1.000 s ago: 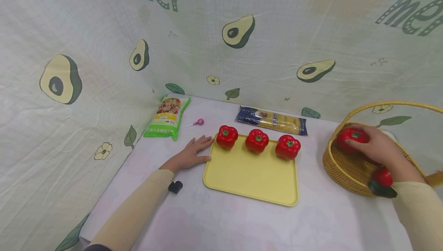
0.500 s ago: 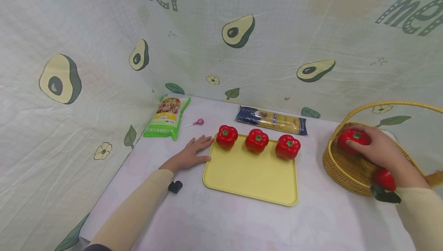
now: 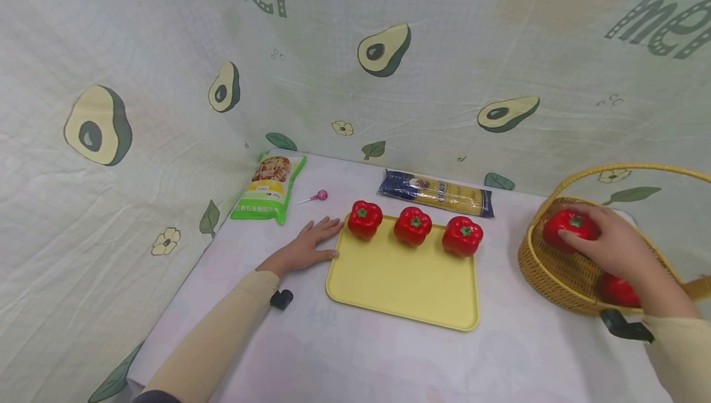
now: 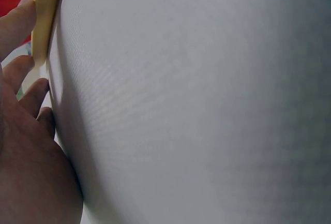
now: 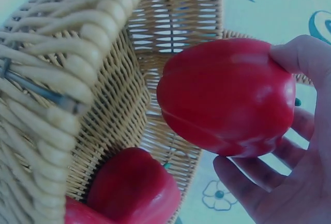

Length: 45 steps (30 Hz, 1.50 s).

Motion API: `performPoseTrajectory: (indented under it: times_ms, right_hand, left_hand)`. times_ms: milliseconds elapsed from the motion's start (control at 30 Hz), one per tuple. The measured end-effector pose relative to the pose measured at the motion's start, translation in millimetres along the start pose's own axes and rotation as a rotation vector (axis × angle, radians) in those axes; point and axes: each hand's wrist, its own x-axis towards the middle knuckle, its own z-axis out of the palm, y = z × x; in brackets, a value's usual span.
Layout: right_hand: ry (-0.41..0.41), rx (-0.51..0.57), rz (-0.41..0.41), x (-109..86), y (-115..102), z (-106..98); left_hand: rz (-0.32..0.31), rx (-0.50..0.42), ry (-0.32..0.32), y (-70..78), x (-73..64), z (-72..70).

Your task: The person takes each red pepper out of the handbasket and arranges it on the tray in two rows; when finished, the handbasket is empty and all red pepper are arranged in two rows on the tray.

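My right hand [image 3: 616,242] grips a red bell pepper [image 3: 565,231] at the wicker basket [image 3: 534,270]. In the right wrist view, thumb and fingers lie around this bell pepper [image 5: 222,100], with other red peppers [image 5: 132,188] lower in the basket. My left hand [image 3: 302,249] rests flat on the table, fingers spread, beside the yellow tray [image 3: 400,286]. Its fingertips meet the tray's left rim, as the left wrist view shows at the tray edge [image 4: 45,12]. Three red bell peppers sit along the tray's far side: left [image 3: 364,220], middle [image 3: 412,226] and right [image 3: 462,236].
Behind the tray lies a blue and yellow packet [image 3: 436,193]. A green food bag [image 3: 269,188] and a pink lollipop [image 3: 320,195] lie at the back left. The basket's tall handle [image 3: 627,166] arches over its opening. Patterned cloth [image 3: 433,107] hangs behind the table.
My right hand and the gripped bell pepper have shifted slightly right and toward me. More of another pepper in the basket shows below the wrist. The left hand stays put.
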Motion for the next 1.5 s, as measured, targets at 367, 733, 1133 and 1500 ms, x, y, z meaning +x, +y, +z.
performPoseTrajectory:
  times_ms: [367,733,1133,1500]
  right_hand:
    - [0.043,0.012,-0.004,-13.3,-5,3]
    - [0.077,0.017,0.013,-25.2,-14,4]
    - [0.102,0.025,0.016,-34.4,-31,4]
    - [0.074,0.073,-0.018,-42.6,-52,5]
  left_hand:
    - [0.01,-0.012,0.004,-1.9,1.2,2.7]
    - [0.017,0.0,0.005,-3.0,2.1,1.7]
    - [-0.011,0.009,-0.001,-2.8,1.9,2.1]
    - [-0.006,0.0,-0.003,-2.3,2.1,1.4]
